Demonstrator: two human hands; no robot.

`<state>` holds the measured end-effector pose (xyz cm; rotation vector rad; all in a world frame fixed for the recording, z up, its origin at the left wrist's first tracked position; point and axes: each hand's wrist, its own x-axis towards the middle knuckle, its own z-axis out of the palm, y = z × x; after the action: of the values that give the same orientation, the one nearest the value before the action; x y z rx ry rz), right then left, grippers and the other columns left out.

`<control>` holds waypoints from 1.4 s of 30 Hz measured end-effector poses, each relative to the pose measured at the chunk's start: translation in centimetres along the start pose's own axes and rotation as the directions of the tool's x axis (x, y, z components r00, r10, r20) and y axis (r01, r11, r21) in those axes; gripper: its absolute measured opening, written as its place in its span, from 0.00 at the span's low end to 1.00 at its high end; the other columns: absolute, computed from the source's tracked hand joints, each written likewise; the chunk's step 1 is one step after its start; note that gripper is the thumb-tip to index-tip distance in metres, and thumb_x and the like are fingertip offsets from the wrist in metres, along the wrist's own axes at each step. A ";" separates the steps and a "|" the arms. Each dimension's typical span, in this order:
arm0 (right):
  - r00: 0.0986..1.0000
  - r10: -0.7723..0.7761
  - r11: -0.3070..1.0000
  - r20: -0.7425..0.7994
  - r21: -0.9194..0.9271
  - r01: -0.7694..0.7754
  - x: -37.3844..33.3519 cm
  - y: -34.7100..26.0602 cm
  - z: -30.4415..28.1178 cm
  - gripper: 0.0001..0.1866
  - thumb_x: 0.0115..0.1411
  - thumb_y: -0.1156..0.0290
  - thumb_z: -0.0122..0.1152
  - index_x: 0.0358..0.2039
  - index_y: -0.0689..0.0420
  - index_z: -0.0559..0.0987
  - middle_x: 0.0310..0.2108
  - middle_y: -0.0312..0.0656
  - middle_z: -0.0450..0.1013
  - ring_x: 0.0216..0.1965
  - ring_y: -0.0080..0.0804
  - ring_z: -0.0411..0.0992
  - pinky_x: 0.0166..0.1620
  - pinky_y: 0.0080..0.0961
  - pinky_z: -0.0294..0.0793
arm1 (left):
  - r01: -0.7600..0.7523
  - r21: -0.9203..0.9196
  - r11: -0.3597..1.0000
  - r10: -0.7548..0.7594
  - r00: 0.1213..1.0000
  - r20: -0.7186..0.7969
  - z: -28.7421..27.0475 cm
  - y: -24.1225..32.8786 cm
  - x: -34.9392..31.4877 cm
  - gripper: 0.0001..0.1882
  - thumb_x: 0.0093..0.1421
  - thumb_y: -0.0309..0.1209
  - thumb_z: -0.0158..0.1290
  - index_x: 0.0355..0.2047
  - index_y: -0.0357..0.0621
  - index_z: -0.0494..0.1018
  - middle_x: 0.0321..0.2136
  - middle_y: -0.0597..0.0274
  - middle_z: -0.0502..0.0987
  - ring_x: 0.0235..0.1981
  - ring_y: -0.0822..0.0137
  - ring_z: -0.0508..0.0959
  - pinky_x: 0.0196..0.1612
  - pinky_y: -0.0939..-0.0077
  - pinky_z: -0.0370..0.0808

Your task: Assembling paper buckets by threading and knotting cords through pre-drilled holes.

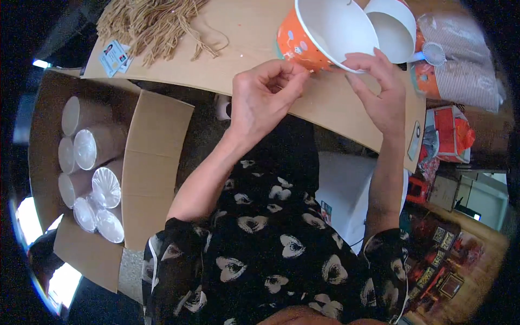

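Note:
An orange paper bucket [301, 40] with a white inside and small printed figures lies tilted at the table's far edge, its mouth facing right and toward me. My right hand [379, 81] grips its lower rim, thumb below and fingers over the edge. Beside the bucket's orange wall, my left hand [273, 89] is closed in a pinch. A tiny pale bit shows at its fingertips, too small to name. Just behind to the right stands a second white-lined paper bucket [392, 32]. A heap of tan cords [149, 27] is spread at the table's far left.
Two cards [114, 58] lie at the table's left corner. Plastic-wrapped stacks of striped cups [460, 81] and a small round white fan-like piece [434, 54] are at the right. An open cardboard box [157, 157] holds several wrapped stacks [85, 149] at left. A red box [448, 127] stands at right.

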<state>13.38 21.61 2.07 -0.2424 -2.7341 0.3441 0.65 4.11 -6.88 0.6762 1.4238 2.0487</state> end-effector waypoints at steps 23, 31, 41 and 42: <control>0.986 0.059 0.996 -0.156 0.078 -0.047 -0.3 -2.7 1.5 0.07 0.55 0.71 0.68 0.35 0.55 0.82 0.33 0.36 0.80 0.37 0.36 0.75 0.50 0.31 0.66 | -0.133 0.045 0.990 0.136 0.988 -0.067 1.9 0.2 0.8 0.11 0.62 0.29 0.61 0.37 0.31 0.78 0.27 0.61 0.81 0.27 0.75 0.81 0.31 0.84 0.77; 0.982 0.185 0.935 -0.027 0.313 -0.168 0.9 -2.6 -0.7 0.11 0.62 0.68 0.60 0.42 0.58 0.82 0.34 0.41 0.80 0.37 0.34 0.77 0.45 0.29 0.72 | -0.098 0.052 0.994 0.103 0.989 -0.102 2.7 1.3 1.2 0.07 0.61 0.25 0.59 0.32 0.31 0.78 0.23 0.68 0.78 0.24 0.82 0.75 0.29 0.87 0.74; 0.887 -0.007 0.814 0.462 0.518 -0.263 6.3 0.1 -0.7 0.08 0.59 0.71 0.60 0.35 0.63 0.80 0.29 0.34 0.78 0.34 0.17 0.71 0.42 0.21 0.72 | -0.089 0.137 0.987 0.097 0.994 -0.058 2.3 2.2 1.2 0.10 0.62 0.27 0.59 0.37 0.30 0.78 0.28 0.61 0.81 0.27 0.73 0.81 0.30 0.83 0.78; 0.892 -0.012 0.814 0.453 0.522 -0.254 6.4 0.2 -0.5 0.08 0.59 0.71 0.60 0.35 0.63 0.80 0.29 0.34 0.78 0.34 0.17 0.71 0.42 0.21 0.72 | -0.077 0.146 0.986 0.085 0.995 -0.053 2.3 2.3 1.2 0.10 0.62 0.27 0.60 0.37 0.31 0.78 0.28 0.61 0.81 0.27 0.73 0.81 0.30 0.82 0.78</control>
<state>7.76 23.25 4.59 -0.1930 -2.8720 1.3860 1.02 5.80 -3.87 0.7493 1.6142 2.0572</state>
